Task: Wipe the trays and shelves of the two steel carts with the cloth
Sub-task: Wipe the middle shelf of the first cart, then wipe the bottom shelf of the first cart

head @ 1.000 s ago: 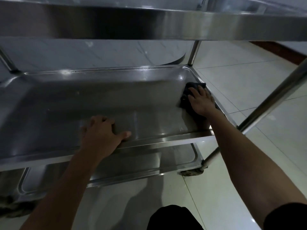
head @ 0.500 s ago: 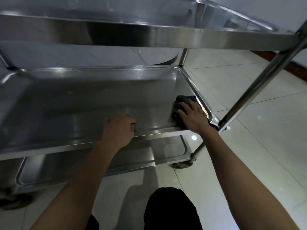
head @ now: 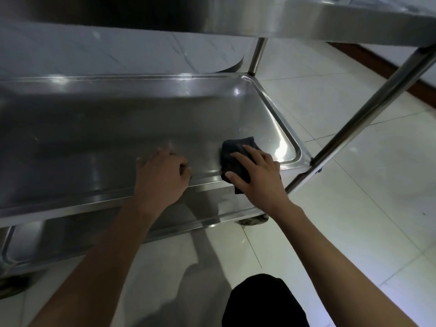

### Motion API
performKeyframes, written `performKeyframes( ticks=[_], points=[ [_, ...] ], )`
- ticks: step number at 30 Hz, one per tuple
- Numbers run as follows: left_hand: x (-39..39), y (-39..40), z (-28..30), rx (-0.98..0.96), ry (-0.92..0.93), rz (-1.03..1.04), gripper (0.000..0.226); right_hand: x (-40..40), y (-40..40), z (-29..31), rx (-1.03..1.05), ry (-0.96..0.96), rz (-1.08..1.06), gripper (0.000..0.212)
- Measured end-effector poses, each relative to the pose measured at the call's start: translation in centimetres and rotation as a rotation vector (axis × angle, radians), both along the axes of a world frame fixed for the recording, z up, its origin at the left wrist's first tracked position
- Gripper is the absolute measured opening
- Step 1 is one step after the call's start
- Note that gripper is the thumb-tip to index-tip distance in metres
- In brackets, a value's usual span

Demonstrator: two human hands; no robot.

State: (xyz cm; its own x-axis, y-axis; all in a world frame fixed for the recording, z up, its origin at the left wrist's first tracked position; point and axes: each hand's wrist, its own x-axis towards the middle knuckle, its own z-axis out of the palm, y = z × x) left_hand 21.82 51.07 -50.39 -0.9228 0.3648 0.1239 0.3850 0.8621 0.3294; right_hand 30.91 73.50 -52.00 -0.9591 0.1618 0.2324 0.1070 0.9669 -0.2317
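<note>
Knee [head: 264, 300] in dark cloth nearest, above pale floor tiles [head: 354, 208]. Bottom shelf [head: 70, 239] next. Left hand [head: 160, 178] grips near rim of middle tray [head: 118, 128], fingers curled over the edge. Right hand [head: 257, 173], fingers spread flat, presses dark cloth [head: 236, 149] onto tray's near-right corner. Top shelf [head: 306, 20] overhead, farthest.
</note>
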Motion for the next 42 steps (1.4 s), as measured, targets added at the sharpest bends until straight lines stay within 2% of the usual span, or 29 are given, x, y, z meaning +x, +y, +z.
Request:
performKeyframes(
  ticks=[6, 10, 13, 19, 23, 25, 31, 37, 42],
  points=[
    [0.1, -0.9, 0.8, -0.063, -0.128, -0.055, 0.031, 0.1, -1.5, 1.2, -0.05, -0.014, -0.011, 0.041],
    [1.8, -1.5, 3.3, -0.14, -0.262, -0.066, 0.033, 0.5, -2.5, 3.6, -0.205, -0.07, -0.045, 0.036],
    [4.9, -1.9, 6.5, -0.239, -0.329, -0.103, 0.029, 2.7, -3.7, 6.8, -0.345, -0.09, -0.093, 0.033],
    [10.5, -3.2, 16.9, -0.217, -0.554, -0.114, 0.038, 9.7, -5.0, 16.1, -0.458, -0.165, -0.124, 0.029],
    [13.6, -3.3, 25.5, -0.257, -0.555, -0.139, 0.03, 15.5, -5.1, 24.0, -0.456, -0.168, -0.206, 0.031],
    [14.7, -2.8, 29.5, -0.232, -0.548, -0.176, 0.033, 17.9, -5.0, 28.3, -0.459, -0.159, -0.244, 0.031],
    [18.0, 0.7, 39.6, -0.154, -0.393, -0.365, 0.032, 22.6, -3.5, 39.3, -0.48, -0.01, -0.344, 0.029],
    [20.6, 7.7, 46.1, -0.11, -0.311, -0.472, 0.022, 25.8, 2.3, 44.1, -0.466, 0.074, -0.396, 0.029],
    [23.3, 14.9, 48.8, -0.165, -0.277, -0.513, 0.029, 29.7, 8.4, 46.1, -0.488, 0.118, -0.406, 0.028]
  ],
)
